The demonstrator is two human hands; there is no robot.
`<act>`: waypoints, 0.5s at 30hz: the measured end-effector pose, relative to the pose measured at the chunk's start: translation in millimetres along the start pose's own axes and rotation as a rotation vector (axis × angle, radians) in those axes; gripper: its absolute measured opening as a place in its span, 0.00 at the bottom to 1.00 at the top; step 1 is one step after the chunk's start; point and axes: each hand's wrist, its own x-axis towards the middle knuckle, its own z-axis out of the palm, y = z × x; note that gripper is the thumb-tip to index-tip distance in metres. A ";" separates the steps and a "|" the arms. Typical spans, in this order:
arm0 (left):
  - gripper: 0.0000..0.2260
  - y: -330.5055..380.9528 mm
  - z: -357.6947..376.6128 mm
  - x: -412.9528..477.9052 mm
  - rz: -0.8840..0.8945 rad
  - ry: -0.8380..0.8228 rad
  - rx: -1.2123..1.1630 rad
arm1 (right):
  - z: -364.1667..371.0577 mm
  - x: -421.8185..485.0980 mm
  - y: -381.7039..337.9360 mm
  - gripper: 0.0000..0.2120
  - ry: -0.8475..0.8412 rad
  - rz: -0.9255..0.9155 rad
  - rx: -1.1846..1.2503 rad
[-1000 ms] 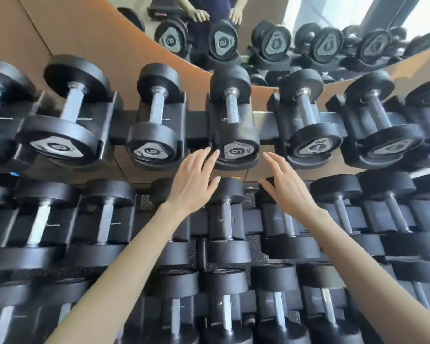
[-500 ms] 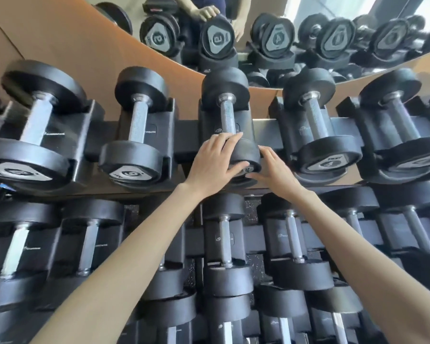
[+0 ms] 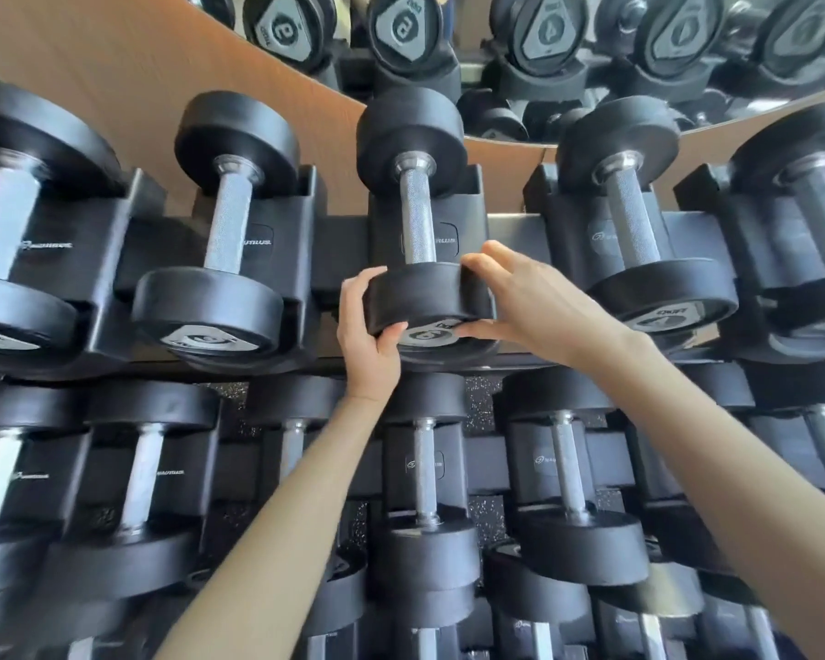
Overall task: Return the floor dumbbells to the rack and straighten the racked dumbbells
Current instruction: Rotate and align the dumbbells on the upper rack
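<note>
Both hands are closed around the near head of a black rubber-coated dumbbell with a knurled steel handle (image 3: 417, 221), which lies in its black moulded cradle at about the middle of the top tier of the black metal dumbbell rack (image 3: 510, 231). The left hand (image 3: 367, 326) cups the left rim of that head, thumb under the face plate; the right hand (image 3: 529, 302) has its fingers spread over the right rim and its thumb against the grey end plate, which seems to read 5. Judging by its build, the dumbbell is rigid and moderately heavy, with matte rubber that should grip well and will not mark; turning or nudging it by the head suits straightening, while the knurled handle would be the place to lift it. Its neighbours, a similar black dumbbell to the left (image 3: 225, 226) and another to the right (image 3: 634, 221), sit in their own cradles, apart from it. A lower tier (image 3: 425, 473) holds more dumbbells, with speckled dark rubber flooring (image 3: 479, 393) visible between the tiers. Behind the top tier runs a tan wooden panel (image 3: 139, 64), and above it a mirror (image 3: 567, 40) reflects numbered end plates.
</note>
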 end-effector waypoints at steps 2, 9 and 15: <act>0.21 -4.7 5.4 -5.1 -0.080 0.078 -0.046 | 8.1 -1.0 -2.6 0.32 0.028 0.042 0.167; 0.25 0.4 -15.2 -3.7 -0.217 -0.220 -0.019 | 60.7 -17.7 -30.1 0.32 0.303 0.342 1.128; 0.22 22.6 -24.8 17.3 -0.067 -0.390 0.050 | 72.5 -16.7 -26.8 0.30 0.407 0.357 1.196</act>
